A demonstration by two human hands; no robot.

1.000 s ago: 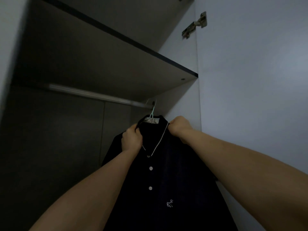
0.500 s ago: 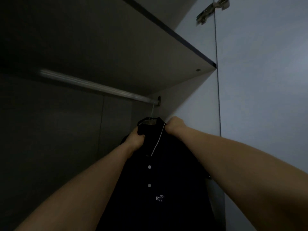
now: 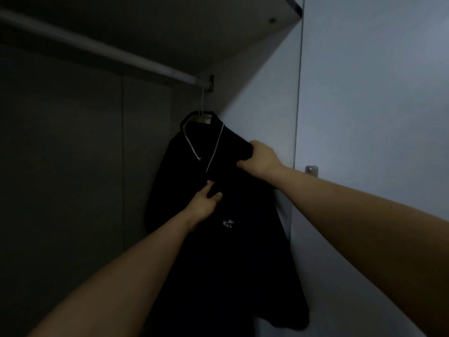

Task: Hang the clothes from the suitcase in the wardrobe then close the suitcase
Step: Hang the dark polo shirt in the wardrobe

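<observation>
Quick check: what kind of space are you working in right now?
Most likely inside a wardrobe: a clothes rail runs under a shelf, and a black polo shirt hangs from it on a hanger.

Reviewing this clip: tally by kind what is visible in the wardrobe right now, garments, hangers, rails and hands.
Garments: 1, the black polo shirt
Hangers: 1, the hanger, hooked on the rail
Rails: 1, the rail
Hands: 2, the left hand and the right hand, both holding the shirt
Total: 5
</observation>
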